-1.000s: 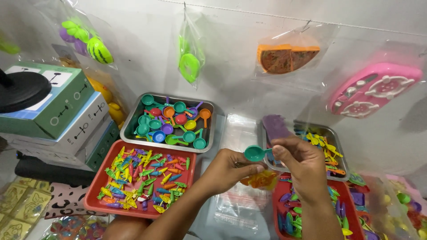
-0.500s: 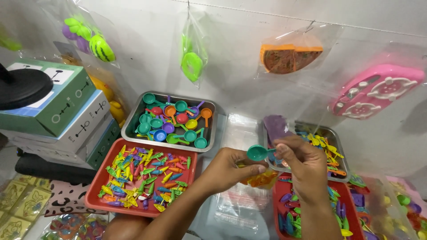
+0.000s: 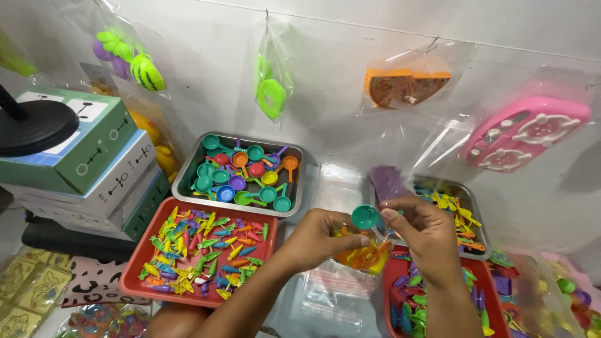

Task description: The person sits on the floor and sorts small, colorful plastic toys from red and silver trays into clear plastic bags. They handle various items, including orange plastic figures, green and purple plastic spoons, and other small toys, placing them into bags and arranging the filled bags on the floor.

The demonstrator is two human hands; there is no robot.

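- Above the clear bags [image 3: 341, 291], my right hand [image 3: 422, 235] pinches a teal toy pan [image 3: 365, 216].
- My left hand [image 3: 322, 235] closes on a small filled bag [image 3: 363, 253].

Only a narrow strip of clear bags [image 3: 335, 294] lies free between the red tray [image 3: 134, 283] and the right red tray [image 3: 400, 266]; boxes [image 3: 94, 169] block the left edge.

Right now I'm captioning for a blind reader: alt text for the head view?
Two hands meet over a clear bag: the right hand holds a small teal toy pan, the left hand grips the bag. A red tray and a metal tray of colourful toys sit behind.
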